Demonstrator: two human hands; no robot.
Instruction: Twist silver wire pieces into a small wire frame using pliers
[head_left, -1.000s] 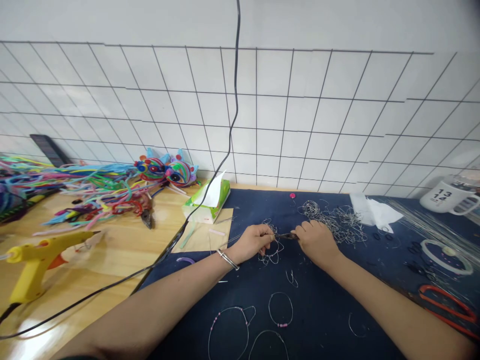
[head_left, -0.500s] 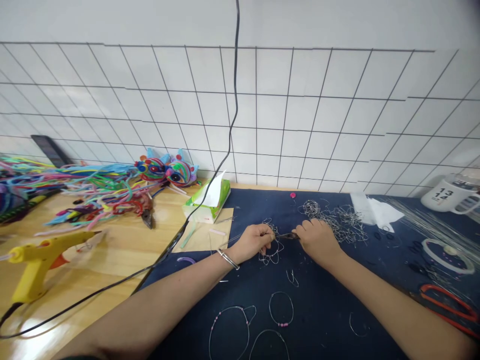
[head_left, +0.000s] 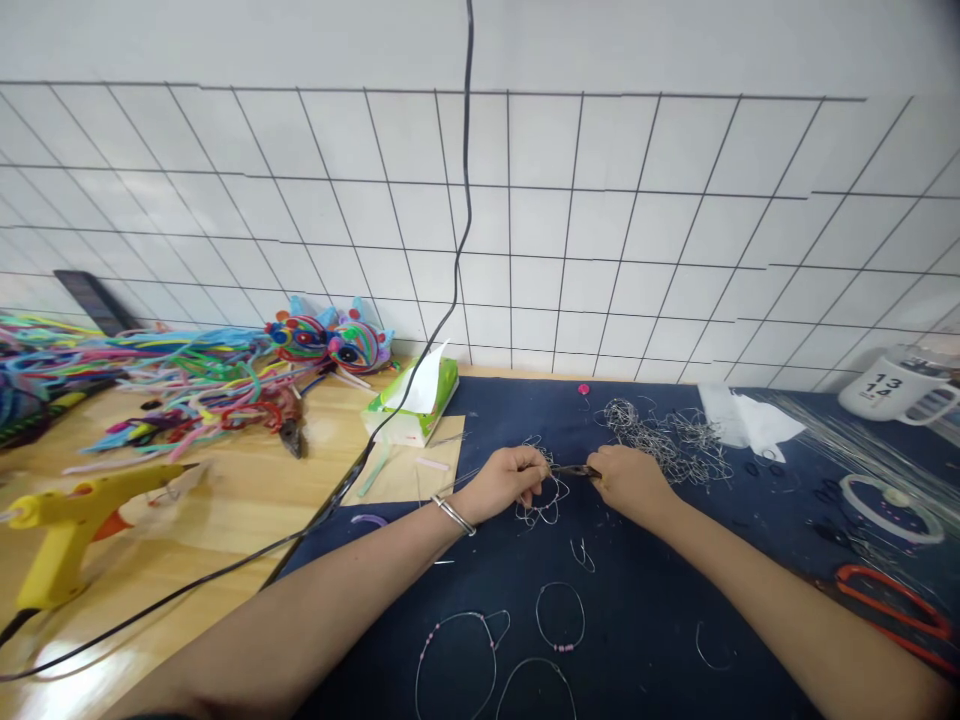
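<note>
I list: left hand (head_left: 510, 482) pinched on a bent-wire piece (head_left: 553, 514), right hand (head_left: 631, 482) closed round pliers (head_left: 576, 470), both mid-tabletop (head_left: 240, 510); wire tangle (head_left: 667, 445) toward the far edge; beaded loop (head_left: 564, 648) toward the near edge.

Wire piece (head_left: 540, 516), silvery; pliers (head_left: 576, 470), dark, blackish; bracelet (head_left: 453, 515), silver; cloth (head_left: 637, 600), plain navy blue; desk (head_left: 225, 510), honey yellow, wood-grained; wall tiles (head_left: 540, 230), white, gridded with dark lines; wire loop (head_left: 564, 648), grey, with pink beads; wire tangle (head_left: 675, 445), silver-grey; disc (head_left: 583, 389), bright pink; tissue pack (head_left: 444, 388), green and white, its tissue (head_left: 427, 385) white; paper (head_left: 397, 470), tan; glue gun (head_left: 82, 505), yellow, trigger orange; fuzzy stems (head_left: 195, 345), multicoloured, including blue, green, pink, yellow; power cord (head_left: 466, 130), black; mug (head_left: 874, 395), white, black numerals; scissor handles (head_left: 844, 577), orange-red.
</note>
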